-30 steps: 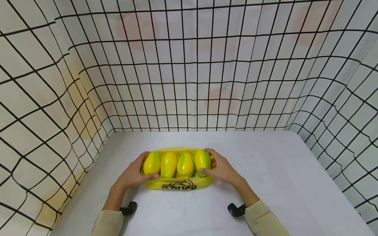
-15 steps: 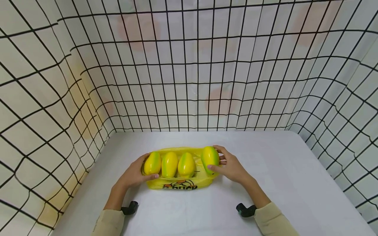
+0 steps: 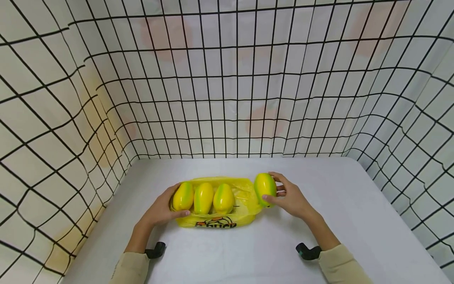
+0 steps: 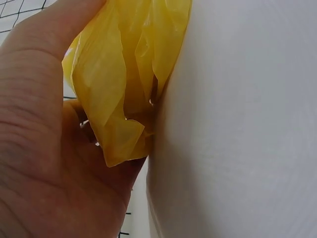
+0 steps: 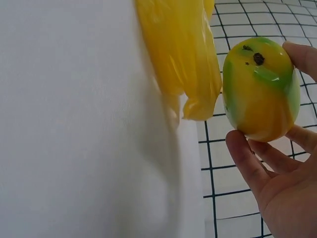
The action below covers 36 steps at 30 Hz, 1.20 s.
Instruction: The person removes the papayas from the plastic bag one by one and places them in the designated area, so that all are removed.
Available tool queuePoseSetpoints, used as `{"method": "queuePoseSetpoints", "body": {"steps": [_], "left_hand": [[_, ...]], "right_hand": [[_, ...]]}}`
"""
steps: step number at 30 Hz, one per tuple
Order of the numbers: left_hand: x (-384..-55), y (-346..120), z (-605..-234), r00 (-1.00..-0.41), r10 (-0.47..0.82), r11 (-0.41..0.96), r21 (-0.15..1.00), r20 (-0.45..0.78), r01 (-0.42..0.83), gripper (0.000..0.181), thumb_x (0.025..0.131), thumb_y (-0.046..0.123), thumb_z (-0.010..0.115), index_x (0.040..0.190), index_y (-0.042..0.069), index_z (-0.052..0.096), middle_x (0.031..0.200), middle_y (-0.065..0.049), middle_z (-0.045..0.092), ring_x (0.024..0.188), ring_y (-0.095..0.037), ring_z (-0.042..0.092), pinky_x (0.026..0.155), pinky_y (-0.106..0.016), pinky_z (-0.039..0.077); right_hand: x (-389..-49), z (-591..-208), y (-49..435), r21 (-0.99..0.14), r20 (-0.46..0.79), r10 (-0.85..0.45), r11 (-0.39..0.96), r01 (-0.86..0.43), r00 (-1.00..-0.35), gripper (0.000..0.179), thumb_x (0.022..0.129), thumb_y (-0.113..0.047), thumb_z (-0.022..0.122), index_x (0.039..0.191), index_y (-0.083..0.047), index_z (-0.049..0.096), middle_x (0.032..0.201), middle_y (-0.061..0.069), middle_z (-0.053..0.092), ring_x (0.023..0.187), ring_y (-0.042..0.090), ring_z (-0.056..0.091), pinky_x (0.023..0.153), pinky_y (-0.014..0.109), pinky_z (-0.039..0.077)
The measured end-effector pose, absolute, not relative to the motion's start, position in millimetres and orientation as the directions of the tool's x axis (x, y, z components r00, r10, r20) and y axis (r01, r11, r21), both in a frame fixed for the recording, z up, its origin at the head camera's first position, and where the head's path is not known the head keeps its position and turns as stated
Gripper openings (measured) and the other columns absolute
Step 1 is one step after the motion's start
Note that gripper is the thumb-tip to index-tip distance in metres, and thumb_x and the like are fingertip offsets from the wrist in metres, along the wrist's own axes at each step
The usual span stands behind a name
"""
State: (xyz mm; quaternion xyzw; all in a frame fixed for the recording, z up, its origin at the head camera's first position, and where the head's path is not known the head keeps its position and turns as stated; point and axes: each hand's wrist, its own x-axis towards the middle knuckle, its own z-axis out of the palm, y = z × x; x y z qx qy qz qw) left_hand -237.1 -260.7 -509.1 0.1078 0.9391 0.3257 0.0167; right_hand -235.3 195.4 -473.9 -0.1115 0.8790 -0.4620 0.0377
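A yellow plastic bag [image 3: 244,220] with black duck print lies spread on the white table, three glossy yellow-green mangoes [image 3: 203,198] in a row on it. My left hand [image 3: 160,207] holds the bag's left end, thumb in front by the leftmost mango [image 3: 183,196]; its other fingers are mostly hidden. In the left wrist view, crumpled bag film [image 4: 101,94] lies between thumb and fingers. At the bag's right end, my right hand [image 3: 292,199] grips another mango [image 3: 264,186] between thumb and fingers, lifted off the table. The right wrist view shows this mango's dark stem spot [image 5: 258,59].
Black wire grid [image 3: 227,98] backed by white sheeting encloses the left, back and right sides. White table surface [image 3: 337,197] extends right of the hands. A black wrist device [image 3: 307,251] sits on each wrist, beside beige sleeves.
My right hand has lifted the rightmost mango out of the row and carried it right and slightly up, past the bag's right end. My left hand stays almost still at the bag.
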Motion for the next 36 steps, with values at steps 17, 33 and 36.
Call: {"method": "queuePoseSetpoints", "body": {"steps": [17,33,36], "left_hand": [[-238,-263,-509,-0.975,0.217,0.746,0.634,0.053,0.201,0.115,0.069,0.06,0.085,0.162,0.021,0.03,0.153,-0.009,0.05,0.131,-0.031,0.054,0.114,-0.065,0.041],[-237,-262,-507,-0.974,0.221,0.744,0.64,0.039,0.195,0.114,0.07,0.059,0.085,0.162,0.02,0.03,0.155,-0.009,0.048,0.133,-0.032,0.053,0.115,-0.065,0.04],[-238,-263,-508,-0.975,0.22,0.747,0.636,0.04,0.195,0.115,0.069,0.06,0.085,0.162,0.02,0.03,0.157,-0.009,0.047,0.134,-0.032,0.052,0.115,-0.065,0.039]], "right_hand": [[-231,-477,219,-0.783,0.029,-0.192,0.606,-0.142,-0.981,0.084,0.088,-0.056,0.077,0.157,-0.029,0.036,0.156,0.019,0.043,0.122,0.038,0.062,0.089,0.045,0.063],[-230,-485,237,-0.741,0.02,-0.163,0.66,-0.125,-0.986,0.084,0.089,-0.057,0.074,0.157,-0.027,0.036,0.155,0.021,0.044,0.124,0.042,0.06,0.09,0.049,0.061],[-230,-486,239,-0.739,0.01,-0.161,0.664,-0.116,-0.987,0.084,0.089,-0.057,0.074,0.157,-0.026,0.035,0.156,0.021,0.044,0.124,0.042,0.059,0.09,0.05,0.061]]}}
